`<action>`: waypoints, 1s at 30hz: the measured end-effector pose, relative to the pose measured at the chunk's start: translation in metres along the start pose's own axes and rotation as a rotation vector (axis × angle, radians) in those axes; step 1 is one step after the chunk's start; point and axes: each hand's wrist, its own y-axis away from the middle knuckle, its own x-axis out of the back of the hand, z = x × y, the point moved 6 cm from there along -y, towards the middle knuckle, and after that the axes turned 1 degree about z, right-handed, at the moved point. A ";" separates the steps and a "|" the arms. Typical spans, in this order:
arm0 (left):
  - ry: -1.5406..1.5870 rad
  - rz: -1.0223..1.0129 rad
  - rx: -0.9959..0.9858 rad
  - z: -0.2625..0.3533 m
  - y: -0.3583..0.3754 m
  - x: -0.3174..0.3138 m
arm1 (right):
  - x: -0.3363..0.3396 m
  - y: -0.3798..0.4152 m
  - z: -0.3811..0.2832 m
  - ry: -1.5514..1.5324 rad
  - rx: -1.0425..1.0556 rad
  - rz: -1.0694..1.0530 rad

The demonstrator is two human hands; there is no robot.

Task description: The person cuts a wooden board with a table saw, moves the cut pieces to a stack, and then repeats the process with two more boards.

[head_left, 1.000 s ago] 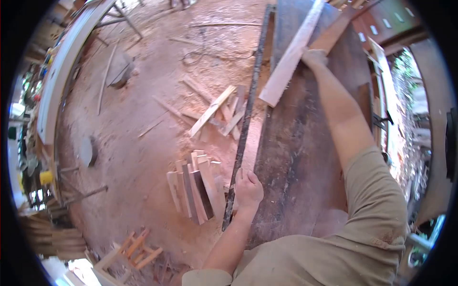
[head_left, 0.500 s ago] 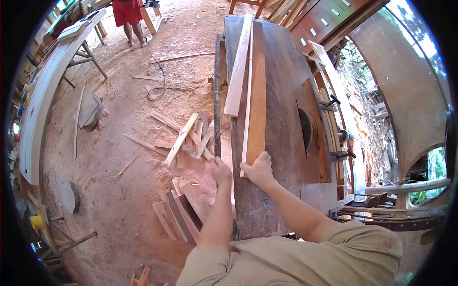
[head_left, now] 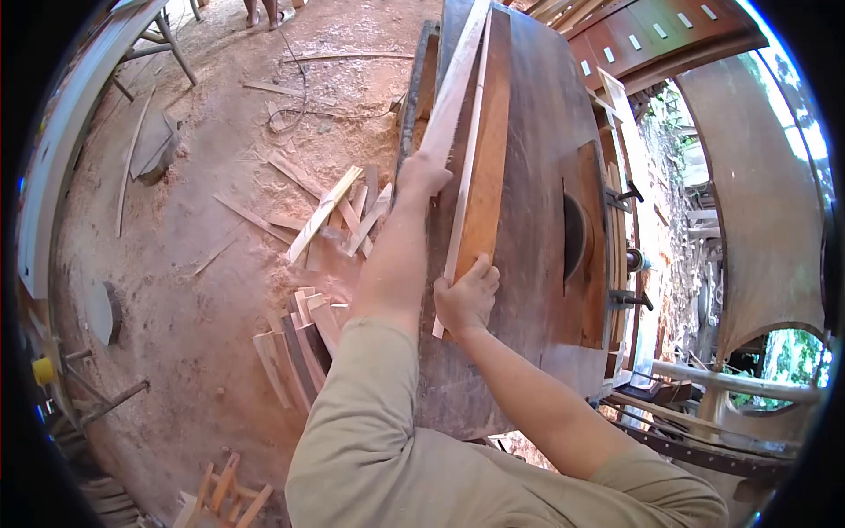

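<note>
My left hand (head_left: 427,174) is closed around the near end of a long pale board (head_left: 453,88), which lies along the left side of the saw table (head_left: 537,114). My right hand (head_left: 469,295) grips the near end of a long brown board (head_left: 489,167), with its thumb by a thin pale strip (head_left: 460,229) along the board's left side. Both boards rest on the table and point away from me. To the right of my right hand, a circular saw blade (head_left: 575,236) stands up through the table.
A wooden fence (head_left: 592,308) with clamps (head_left: 627,194) runs beyond the blade. Loose offcuts (head_left: 326,211) and a stack of short pieces (head_left: 295,343) lie on the sawdust-covered floor at left. A cable (head_left: 304,106) and a person's feet (head_left: 264,18) show farther off.
My left hand has reached forward from beside the table's edge and taken hold of the pale board. My right hand stays on the brown board. The view has shifted.
</note>
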 end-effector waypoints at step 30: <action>-0.201 0.279 0.247 -0.314 0.291 0.035 | 0.020 0.174 0.118 -0.109 0.162 0.037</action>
